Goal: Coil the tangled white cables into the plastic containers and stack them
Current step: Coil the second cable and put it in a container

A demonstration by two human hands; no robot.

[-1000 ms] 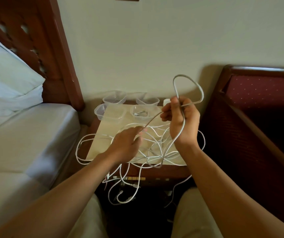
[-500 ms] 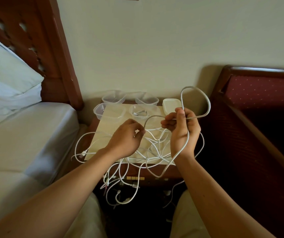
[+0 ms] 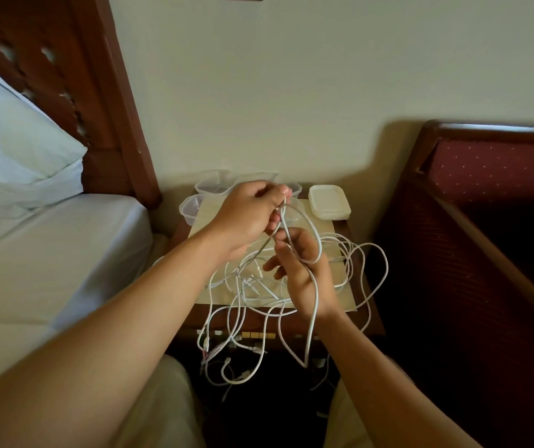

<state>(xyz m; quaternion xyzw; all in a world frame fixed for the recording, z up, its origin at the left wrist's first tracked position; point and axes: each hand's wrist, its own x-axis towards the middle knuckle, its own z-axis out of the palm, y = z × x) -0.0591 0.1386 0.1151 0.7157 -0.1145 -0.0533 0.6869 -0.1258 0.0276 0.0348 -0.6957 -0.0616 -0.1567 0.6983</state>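
Both hands are on one white cable (image 3: 315, 305), mid-frame: left hand (image 3: 249, 218) pinches the strand at its fingertips, right hand (image 3: 304, 273) has fingers curled with a loop wound round them. Step looks like forming the coil. Remaining tangled cables (image 3: 259, 286) sprawl over the nightstand (image 3: 365, 318) and hang off its front edge. Empty plastic containers (image 3: 214, 185) and stacked lids (image 3: 328, 202) sit behind the hands. Next move likely needs slack fed from the heap without snagging.
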